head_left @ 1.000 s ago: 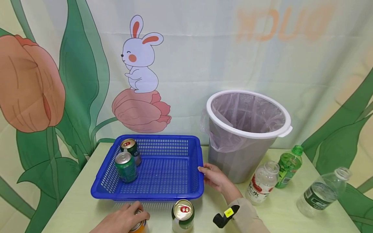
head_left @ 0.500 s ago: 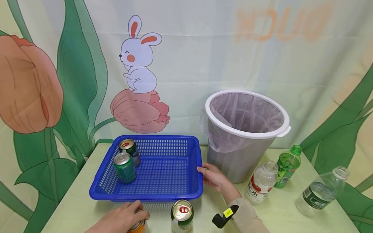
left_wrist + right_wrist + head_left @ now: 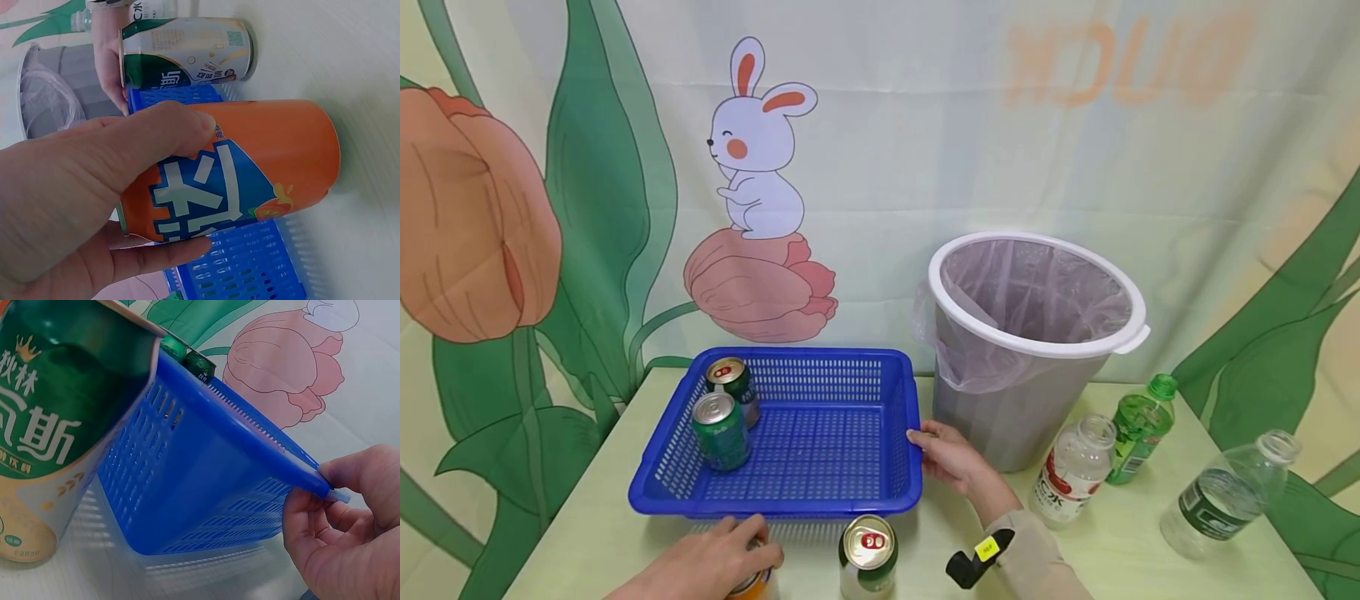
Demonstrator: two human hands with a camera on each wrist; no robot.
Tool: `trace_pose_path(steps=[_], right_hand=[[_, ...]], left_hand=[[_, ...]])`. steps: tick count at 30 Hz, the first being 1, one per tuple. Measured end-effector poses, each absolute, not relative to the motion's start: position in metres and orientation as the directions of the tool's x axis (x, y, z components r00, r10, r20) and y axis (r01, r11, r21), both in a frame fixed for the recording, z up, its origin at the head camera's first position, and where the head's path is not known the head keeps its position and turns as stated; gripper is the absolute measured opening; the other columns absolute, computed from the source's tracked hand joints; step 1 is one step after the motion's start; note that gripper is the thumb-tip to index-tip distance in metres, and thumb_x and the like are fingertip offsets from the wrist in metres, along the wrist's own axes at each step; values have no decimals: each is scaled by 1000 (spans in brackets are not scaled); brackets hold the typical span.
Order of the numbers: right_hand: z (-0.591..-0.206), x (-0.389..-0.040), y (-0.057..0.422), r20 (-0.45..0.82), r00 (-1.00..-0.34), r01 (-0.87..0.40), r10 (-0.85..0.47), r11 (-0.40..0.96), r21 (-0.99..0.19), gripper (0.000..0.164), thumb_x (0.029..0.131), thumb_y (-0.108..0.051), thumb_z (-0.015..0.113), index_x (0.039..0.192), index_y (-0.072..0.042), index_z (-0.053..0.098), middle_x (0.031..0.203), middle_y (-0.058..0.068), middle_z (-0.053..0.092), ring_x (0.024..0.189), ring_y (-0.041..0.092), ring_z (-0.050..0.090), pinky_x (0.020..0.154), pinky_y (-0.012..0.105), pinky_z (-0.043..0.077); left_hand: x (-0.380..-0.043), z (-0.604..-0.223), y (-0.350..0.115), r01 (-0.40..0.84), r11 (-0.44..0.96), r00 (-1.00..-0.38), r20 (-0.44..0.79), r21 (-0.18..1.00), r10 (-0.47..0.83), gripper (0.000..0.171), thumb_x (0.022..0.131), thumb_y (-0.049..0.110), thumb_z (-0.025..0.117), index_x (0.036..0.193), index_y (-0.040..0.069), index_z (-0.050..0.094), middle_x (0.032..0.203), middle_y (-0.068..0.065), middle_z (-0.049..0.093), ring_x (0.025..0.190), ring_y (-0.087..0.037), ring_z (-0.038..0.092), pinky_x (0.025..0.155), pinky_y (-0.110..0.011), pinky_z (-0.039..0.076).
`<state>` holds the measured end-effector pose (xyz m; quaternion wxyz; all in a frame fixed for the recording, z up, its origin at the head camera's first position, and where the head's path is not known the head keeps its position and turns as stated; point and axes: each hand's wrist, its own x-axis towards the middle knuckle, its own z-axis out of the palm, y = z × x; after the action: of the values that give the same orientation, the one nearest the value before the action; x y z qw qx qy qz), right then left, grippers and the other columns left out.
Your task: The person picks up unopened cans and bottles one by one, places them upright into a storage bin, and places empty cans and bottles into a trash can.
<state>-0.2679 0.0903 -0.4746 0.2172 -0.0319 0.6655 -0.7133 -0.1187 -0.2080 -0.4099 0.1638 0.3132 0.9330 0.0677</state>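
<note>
My left hand [image 3: 711, 557] grips an orange soda can [image 3: 300, 150] near its top, thumb on one side and fingers on the other. The can stands on the table in front of the blue plastic basket [image 3: 812, 506]. With thumb and fingers, my right hand [image 3: 953, 457] pinches the basket's right rim, as the right wrist view shows closely. Inside the basket, at its left, stand a green can [image 3: 722, 437] and a dark can with a gold top [image 3: 747, 392]. Just right of the orange can, a green and white can [image 3: 869, 557] stands upright on the table.
A grey trash bin [image 3: 1000, 417] with a white rim and a clear liner stands behind my right hand. To its right are a clear bottle with a red label [image 3: 1063, 483], a green bottle [image 3: 1138, 429] and a clear bottle with a green label [image 3: 1217, 504]. A printed curtain [image 3: 880, 167] hangs behind.
The view has shifted very slightly. Both hands keep their grips, and the cans and basket stay where they were.
</note>
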Motion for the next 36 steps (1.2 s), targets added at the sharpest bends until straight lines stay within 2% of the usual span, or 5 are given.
trace_pose_path(steps=[9, 20, 28, 32, 36], right_hand=[[-475, -268, 89, -247, -903, 268, -353, -11, -963, 34, 95, -13, 49, 120, 8, 42, 90, 8, 61, 72, 10, 58, 62, 21, 49], [-476, -269, 89, -248, -910, 266, -333, -10, -964, 27, 94, -13, 49, 114, 6, 46, 86, 6, 61, 70, 10, 58, 60, 21, 48], [-475, -270, 84, -234, -896, 262, -377, -24, -965, 29, 94, -15, 50, 113, 6, 44, 85, 3, 61, 70, 9, 58, 62, 22, 50], [-476, -270, 85, -235, -904, 261, -358, -27, -965, 28, 94, -13, 50, 113, 7, 45, 84, 3, 61, 70, 9, 58, 62, 22, 50], [-478, -269, 90, -237, -911, 262, -339, -27, -965, 25, 94, -11, 49, 112, 6, 46, 83, 3, 60, 70, 10, 58, 63, 22, 50]], left_hand=[[-117, -399, -209, 580, 788, -741, -268, 207, 616, 41, 74, 53, 68, 108, 33, 58, 99, 9, 45, 76, -11, 42, 58, -23, 42], [-117, -389, -213, 594, 777, -732, -262, 210, 630, 40, 74, 52, 69, 108, 33, 58, 101, 8, 46, 76, -10, 41, 58, -22, 42], [-114, -379, -224, 607, 774, -743, -217, 181, 633, 49, 70, 59, 68, 109, 32, 56, 102, 7, 46, 77, -10, 42, 57, -23, 44], [-114, -373, -227, 627, 756, -737, -172, 190, 654, 45, 71, 48, 74, 108, 32, 55, 101, 8, 44, 77, -9, 41, 56, -22, 43], [-113, -366, -228, 665, 729, -723, -105, 161, 683, 45, 68, 30, 80, 106, 30, 56, 99, 8, 44, 76, -9, 40, 53, -21, 40]])
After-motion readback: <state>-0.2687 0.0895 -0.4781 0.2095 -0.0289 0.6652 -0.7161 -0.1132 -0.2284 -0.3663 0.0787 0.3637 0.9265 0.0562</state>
